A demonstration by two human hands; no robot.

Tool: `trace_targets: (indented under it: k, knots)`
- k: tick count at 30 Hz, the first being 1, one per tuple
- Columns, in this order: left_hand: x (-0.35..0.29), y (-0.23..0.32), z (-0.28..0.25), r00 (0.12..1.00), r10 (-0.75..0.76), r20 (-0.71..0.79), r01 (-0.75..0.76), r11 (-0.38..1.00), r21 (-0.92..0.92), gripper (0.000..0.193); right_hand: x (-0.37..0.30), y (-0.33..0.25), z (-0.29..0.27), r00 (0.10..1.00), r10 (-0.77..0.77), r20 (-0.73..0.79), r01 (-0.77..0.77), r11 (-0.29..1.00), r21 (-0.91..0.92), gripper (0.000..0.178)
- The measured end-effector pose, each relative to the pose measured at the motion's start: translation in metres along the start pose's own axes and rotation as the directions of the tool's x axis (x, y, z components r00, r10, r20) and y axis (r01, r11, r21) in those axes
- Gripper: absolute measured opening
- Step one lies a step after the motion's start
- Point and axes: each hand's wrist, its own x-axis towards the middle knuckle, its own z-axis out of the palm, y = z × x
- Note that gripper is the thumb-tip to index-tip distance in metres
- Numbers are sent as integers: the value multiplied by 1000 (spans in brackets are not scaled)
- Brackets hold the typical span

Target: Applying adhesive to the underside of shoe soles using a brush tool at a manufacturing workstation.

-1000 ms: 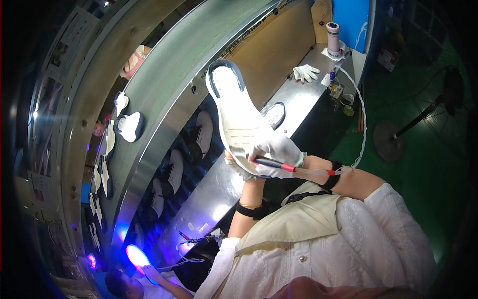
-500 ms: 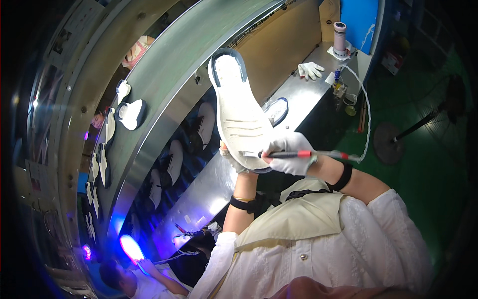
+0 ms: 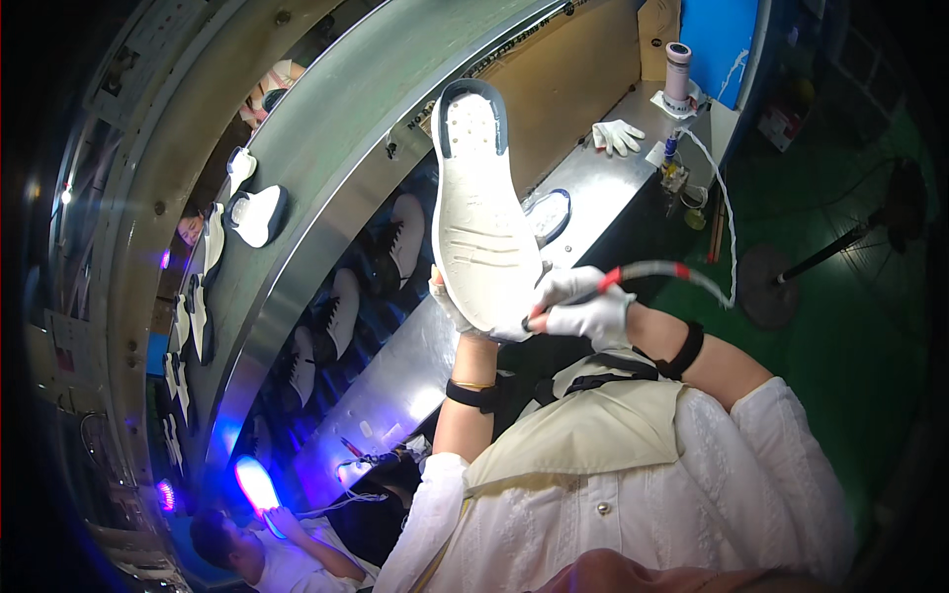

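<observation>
A white shoe sole (image 3: 479,212) with a dark-edged heel stands tilted before me, heel end up, its ridged inner face toward me. My left hand (image 3: 450,299), in a white fingerless glove, is closed on its lower rounded end; part of the hand is hidden behind the sole. My right hand (image 3: 585,314), gloved alike, grips a slim brush (image 3: 612,278) with a red and black handle, a clear hose trailing from it. Near the sole's lower right rim are the right fingers; the brush tip is hard to make out there.
Soles (image 3: 259,215) ride on a green conveyor (image 3: 326,148) at left; shoes (image 3: 341,314) stand on a rack below. A metal shelf (image 3: 603,193) bears another sole (image 3: 550,214), a white glove (image 3: 618,136) and a pink bottle (image 3: 677,77). Lower left, a co-worker (image 3: 272,544) holds a blue-lit sole.
The sole has turned more upright and shifted slightly right. My right hand has drawn toward the sole's right rim, and the brush has swung so its handle slants upward. Conveyor soles have shifted slightly.
</observation>
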Motion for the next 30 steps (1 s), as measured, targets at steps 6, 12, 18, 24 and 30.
trace_targets:
  k: [6,12,18,24,30]
  knots:
    - [0,1,-17,1000,-17,-3,17,1000,4,75,-1,0,0,974,-175,146,217,907,-361,9]
    - [-9,-1,-18,988,-117,-102,125,989,78,75,17,-6,-23,989,137,-58,-146,967,-208,14]
    - [-31,7,22,865,-403,300,459,876,-145,106,62,-25,-87,959,44,-281,-59,997,-47,14]
    - [-35,9,27,832,-429,350,507,845,-169,105,92,-33,-91,826,-413,-383,128,800,-586,12]
    - [-31,15,-3,903,-326,280,404,866,-295,96,20,4,-2,769,-605,206,520,405,-752,18]
